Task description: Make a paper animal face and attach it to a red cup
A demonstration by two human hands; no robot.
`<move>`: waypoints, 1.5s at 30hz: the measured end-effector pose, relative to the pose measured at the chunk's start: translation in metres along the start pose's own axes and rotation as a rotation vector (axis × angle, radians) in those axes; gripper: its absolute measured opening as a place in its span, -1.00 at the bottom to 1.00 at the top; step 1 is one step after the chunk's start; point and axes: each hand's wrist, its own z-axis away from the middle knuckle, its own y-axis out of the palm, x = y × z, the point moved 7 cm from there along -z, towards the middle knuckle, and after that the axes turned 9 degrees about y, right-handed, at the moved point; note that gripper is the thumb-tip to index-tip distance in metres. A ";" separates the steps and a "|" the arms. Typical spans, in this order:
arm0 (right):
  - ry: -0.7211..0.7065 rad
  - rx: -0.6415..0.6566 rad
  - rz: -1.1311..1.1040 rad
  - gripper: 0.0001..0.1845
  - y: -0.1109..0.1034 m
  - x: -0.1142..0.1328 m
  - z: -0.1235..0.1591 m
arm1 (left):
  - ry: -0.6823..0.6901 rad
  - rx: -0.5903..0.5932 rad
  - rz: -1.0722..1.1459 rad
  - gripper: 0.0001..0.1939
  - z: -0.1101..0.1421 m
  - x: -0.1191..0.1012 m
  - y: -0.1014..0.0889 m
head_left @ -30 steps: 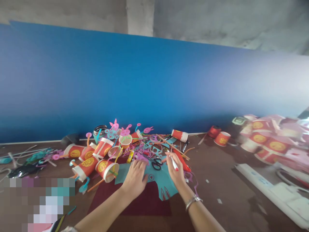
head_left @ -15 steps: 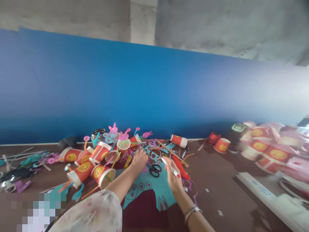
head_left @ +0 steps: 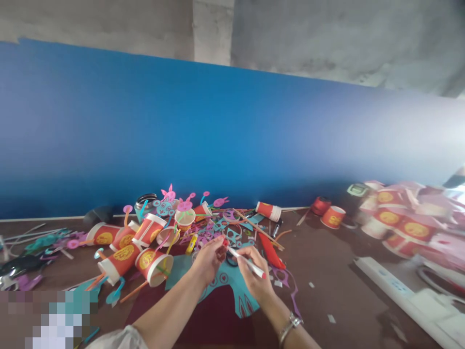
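Observation:
My left hand (head_left: 209, 261) pinches a small red marker cap (head_left: 225, 242) in its fingertips. In my right hand (head_left: 257, 278) is a white marker (head_left: 250, 264) with a red end, its tip pointing at the cap; whether the two touch I cannot tell. Below both hands lies a light-blue paper sheet (head_left: 227, 293) with drawn hearts and long ears, on top of a dark red sheet (head_left: 221, 325). Black-handled scissors (head_left: 232, 261) show only partly between the hands. A yellow tube-like item (head_left: 191, 244) lies beyond my left hand.
Red-and-white paper cups (head_left: 154, 266) with straws and paper animal faces crowd the left. Paper scraps (head_left: 232, 233) are heaped behind the hands. A red pouch-like item (head_left: 271, 251) and a cup stack (head_left: 268, 211) lie right of them. A white power strip (head_left: 385, 286) is farther right.
My left hand left the sheet, reached into the scrap pile, and came back with the red cap to the marker's tip. My right hand tilted the marker and shifted slightly left.

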 end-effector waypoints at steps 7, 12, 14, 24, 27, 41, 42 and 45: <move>-0.029 -0.006 0.075 -0.84 0.004 -0.002 0.001 | -0.104 -0.014 0.318 -0.95 0.012 0.004 0.005; -0.032 0.042 0.078 -0.83 0.007 0.001 0.003 | -0.172 0.019 0.355 -0.86 0.017 0.004 0.000; -0.048 0.073 0.080 -0.83 0.008 0.005 0.003 | -0.218 0.023 0.334 -0.83 0.018 0.005 -0.003; 0.092 0.098 -0.066 -0.79 0.012 -0.008 -0.005 | -0.173 0.011 0.212 -0.77 0.021 0.006 -0.009; 0.294 -0.034 -0.225 -0.75 0.003 -0.033 -0.016 | 0.082 0.084 -0.135 -0.74 0.021 -0.006 -0.017; 0.347 0.066 0.609 -0.61 -0.006 -0.044 -0.048 | 0.811 0.789 -1.445 -0.83 0.109 -0.004 0.031; 0.308 0.114 0.683 -0.64 0.000 -0.040 -0.048 | 0.834 0.811 -1.482 -0.78 0.110 -0.004 0.034; 0.226 0.233 0.848 -0.66 0.017 -0.029 -0.048 | 0.905 0.834 -1.557 -0.74 0.111 -0.002 0.042</move>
